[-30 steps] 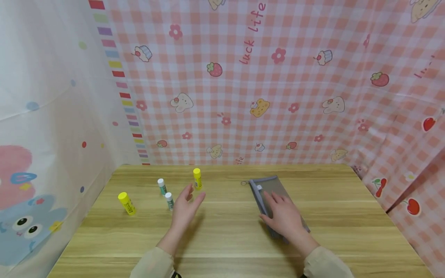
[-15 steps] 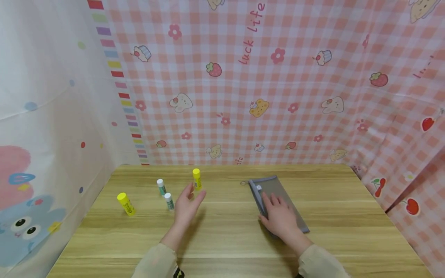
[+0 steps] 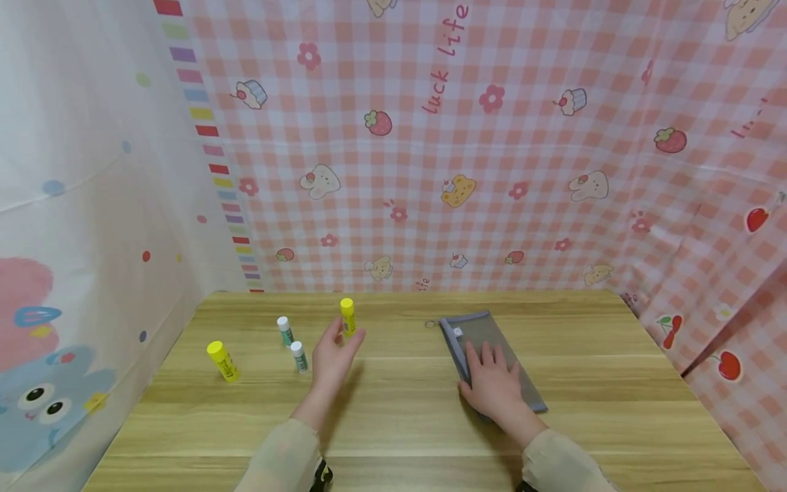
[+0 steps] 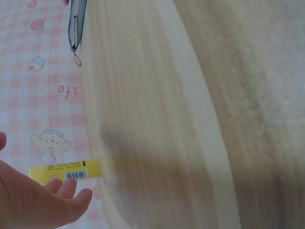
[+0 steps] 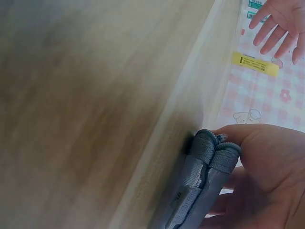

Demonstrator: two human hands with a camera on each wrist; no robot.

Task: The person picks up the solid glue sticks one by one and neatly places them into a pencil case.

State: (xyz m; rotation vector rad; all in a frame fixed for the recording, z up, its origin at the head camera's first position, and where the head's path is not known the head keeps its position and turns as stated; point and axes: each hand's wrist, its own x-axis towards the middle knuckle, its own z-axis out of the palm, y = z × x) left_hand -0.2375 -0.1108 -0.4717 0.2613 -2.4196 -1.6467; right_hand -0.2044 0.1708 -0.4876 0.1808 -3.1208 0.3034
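Note:
In the head view, my left hand [image 3: 330, 361] is beside an upright yellow glue stick [image 3: 348, 313], thumb and fingers spread on either side of its lower part. The left wrist view shows the fingers relaxed near this glue stick [image 4: 91, 169], not curled round it; whether they touch it I cannot tell. My right hand [image 3: 493, 388] rests on a grey zip pouch [image 3: 482, 326], its fingers spread out on the top. Up close in the right wrist view, the thumb lies by the pouch's [image 5: 198, 174] zipped edge.
Two small white-capped green glue sticks stand left of my left hand, one farther back [image 3: 285, 333] and one nearer [image 3: 299, 358]. Another yellow glue stick [image 3: 224, 362] stands farther left. Behind the wooden table [image 3: 393, 424] hangs a pink checked cloth [image 3: 418, 157].
My left hand has moved slightly forward and right, closer to the yellow glue stick. My right hand has settled onto the pouch, shifting a little left, with its fingers more spread.

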